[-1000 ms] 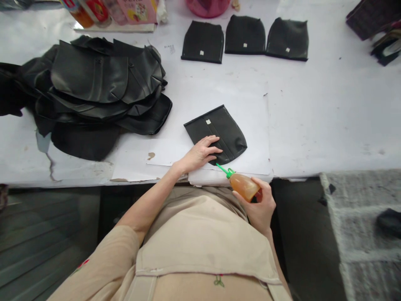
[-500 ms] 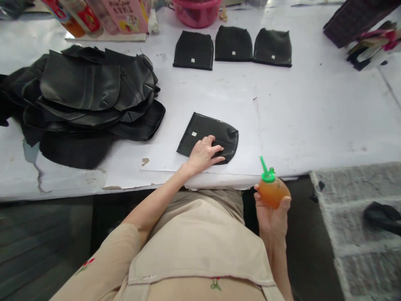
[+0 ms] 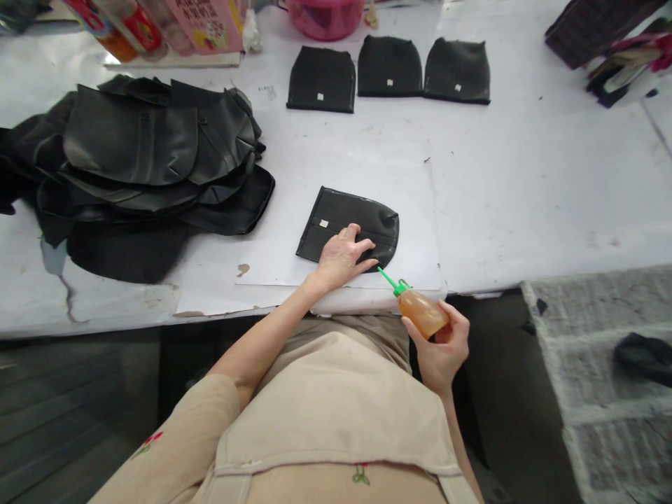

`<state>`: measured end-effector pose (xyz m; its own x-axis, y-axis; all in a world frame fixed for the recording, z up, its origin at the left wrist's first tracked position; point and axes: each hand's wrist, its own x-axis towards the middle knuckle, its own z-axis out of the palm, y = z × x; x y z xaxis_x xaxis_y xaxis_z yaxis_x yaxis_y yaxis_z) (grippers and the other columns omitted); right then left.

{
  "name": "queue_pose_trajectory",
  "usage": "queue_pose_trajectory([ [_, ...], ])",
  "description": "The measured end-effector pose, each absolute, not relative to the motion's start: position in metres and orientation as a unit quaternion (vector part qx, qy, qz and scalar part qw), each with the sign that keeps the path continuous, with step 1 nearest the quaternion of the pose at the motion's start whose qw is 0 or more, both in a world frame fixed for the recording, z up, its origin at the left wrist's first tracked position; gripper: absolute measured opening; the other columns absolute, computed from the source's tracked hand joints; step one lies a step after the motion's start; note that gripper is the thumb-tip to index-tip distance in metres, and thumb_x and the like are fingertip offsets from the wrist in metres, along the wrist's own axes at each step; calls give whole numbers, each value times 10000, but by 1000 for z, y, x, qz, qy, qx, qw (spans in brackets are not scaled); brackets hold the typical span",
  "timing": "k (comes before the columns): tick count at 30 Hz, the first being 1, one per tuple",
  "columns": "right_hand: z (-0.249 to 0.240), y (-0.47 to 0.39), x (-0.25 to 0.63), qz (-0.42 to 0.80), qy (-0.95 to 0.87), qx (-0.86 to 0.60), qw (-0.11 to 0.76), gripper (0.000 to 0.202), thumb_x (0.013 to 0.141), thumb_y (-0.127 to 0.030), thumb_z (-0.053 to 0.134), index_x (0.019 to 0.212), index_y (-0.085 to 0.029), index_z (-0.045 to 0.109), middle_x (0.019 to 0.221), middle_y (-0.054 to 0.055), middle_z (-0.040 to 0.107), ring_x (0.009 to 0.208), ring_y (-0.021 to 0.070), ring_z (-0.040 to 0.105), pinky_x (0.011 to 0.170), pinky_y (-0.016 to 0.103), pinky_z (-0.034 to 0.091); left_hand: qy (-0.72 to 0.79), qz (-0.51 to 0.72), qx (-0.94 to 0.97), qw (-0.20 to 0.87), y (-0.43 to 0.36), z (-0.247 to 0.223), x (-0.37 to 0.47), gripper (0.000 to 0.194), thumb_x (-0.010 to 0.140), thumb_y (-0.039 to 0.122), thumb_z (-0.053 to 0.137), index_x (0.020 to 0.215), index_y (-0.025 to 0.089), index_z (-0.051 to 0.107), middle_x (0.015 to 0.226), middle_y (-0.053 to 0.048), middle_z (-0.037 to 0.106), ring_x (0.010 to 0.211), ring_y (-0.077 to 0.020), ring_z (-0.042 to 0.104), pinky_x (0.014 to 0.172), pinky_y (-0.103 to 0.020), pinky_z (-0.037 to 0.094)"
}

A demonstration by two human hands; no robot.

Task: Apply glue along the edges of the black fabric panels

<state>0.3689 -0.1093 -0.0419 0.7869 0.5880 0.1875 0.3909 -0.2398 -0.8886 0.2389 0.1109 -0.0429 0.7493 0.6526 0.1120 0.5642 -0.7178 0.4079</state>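
A black leather-like piece [image 3: 341, 206] with a small white tag and a rounded right end lies on white paper before me. My left hand [image 3: 344, 255] rests on it, fingers spread, pressing down near its lower edge. In my right hand [image 3: 446, 343] is a squeeze bottle [image 3: 423, 313] of amber liquid with a green nozzle. The bottle is tilted leftward, and its nozzle tip is at the piece's lower right edge, close to my left fingertips. Whether the tip touches the edge I cannot tell.
Heaped black pieces [image 3: 157, 154] cover the table's left side. Three similar tagged pieces [image 3: 389, 66] lie in a row at the back. Behind them stand a pink basin [image 3: 325, 17], bottles and a pink box [image 3: 210, 28]. A dark basket [image 3: 593, 31] is at far right.
My right hand has brought the bottle left, tipping it from upright so the nozzle points at the piece's edge. My left hand stays on the piece.
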Motion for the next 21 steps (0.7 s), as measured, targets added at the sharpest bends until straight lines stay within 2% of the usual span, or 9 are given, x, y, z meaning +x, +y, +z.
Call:
queue_pose_trajectory([
  [5, -46, -105, 370, 42, -367, -787, 494, 645, 644, -413, 895, 1179, -199, 606, 1028, 58, 632, 895, 213, 649, 741, 342, 574, 332, 119, 919, 175, 111, -41, 238, 332, 897, 465, 630, 1137, 246, 698, 1235, -115, 511, 1094, -242, 577, 888, -344, 501],
  [12, -48, -109, 371, -38, -445, -778, 443, 634, 683, -401, 876, 1208, -208, 576, 1060, 87, 649, 967, 259, 657, 768, 397, 578, 324, 91, 924, 180, 114, -36, 237, 330, 891, 405, 646, 1183, 255, 676, 1260, -114, 500, 1072, -225, 601, 799, -305, 518],
  [21, -42, -108, 366, -42, -436, -790, 429, 625, 671, -400, 881, 1193, -210, 592, 1059, 91, 656, 968, 266, 655, 801, 420, 574, 346, 86, 917, 179, 111, -33, 242, 328, 884, 410, 669, 1174, 257, 664, 1275, -105, 501, 1090, -223, 595, 806, -295, 510],
])
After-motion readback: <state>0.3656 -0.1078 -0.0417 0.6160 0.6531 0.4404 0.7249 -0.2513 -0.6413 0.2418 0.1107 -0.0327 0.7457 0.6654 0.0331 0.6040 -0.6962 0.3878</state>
